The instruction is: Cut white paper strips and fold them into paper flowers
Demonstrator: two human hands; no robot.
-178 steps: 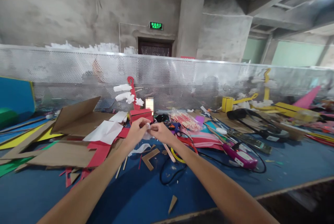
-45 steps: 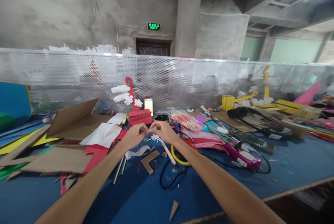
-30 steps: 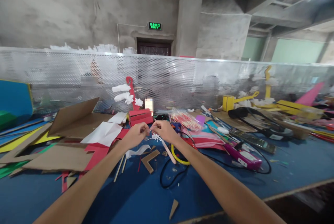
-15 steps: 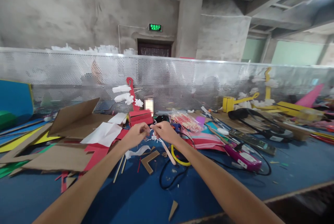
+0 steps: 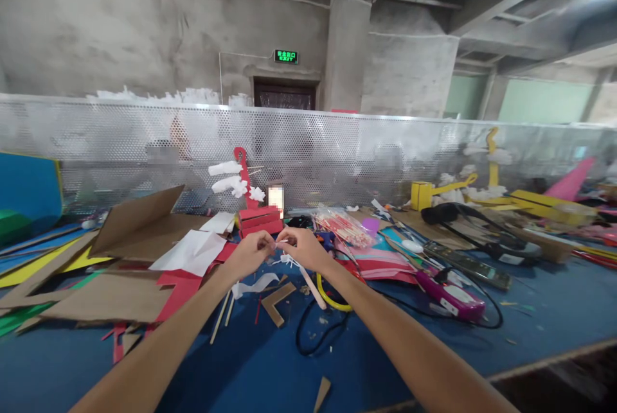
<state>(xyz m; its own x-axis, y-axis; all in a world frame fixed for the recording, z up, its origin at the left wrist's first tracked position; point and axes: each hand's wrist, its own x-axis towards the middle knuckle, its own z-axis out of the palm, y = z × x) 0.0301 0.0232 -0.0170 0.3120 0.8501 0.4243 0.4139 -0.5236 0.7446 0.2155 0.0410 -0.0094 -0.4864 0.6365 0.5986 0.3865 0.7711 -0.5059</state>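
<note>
My left hand [image 5: 251,254] and my right hand [image 5: 304,250] meet fingertip to fingertip above the middle of the table. Both are closed in a pinch, with a tiny white bit [image 5: 283,242] showing between them; its kind is too small to tell. Just under my right hand lies a pale stick [image 5: 313,291] with white, fringed-looking strips [image 5: 287,260] at its upper end. A curled white paper strip [image 5: 255,284] is below my left hand. Behind the hands stands a red box [image 5: 260,220] with a red upright piece [image 5: 245,175] bearing white tufts.
Cardboard sheets [image 5: 110,291], white paper [image 5: 193,252] and red scraps lie left. On the right are a bag of sticks [image 5: 344,225], a yellow ring-like piece [image 5: 332,300], a purple device [image 5: 450,294] with a black cable, and a headset [image 5: 477,233]. A perforated metal screen [image 5: 337,149] stands behind.
My fingertips have come together, closing the small gap between the hands, and the tiny white bit now shows there. The view has shifted slightly; the things on the table lie as before.
</note>
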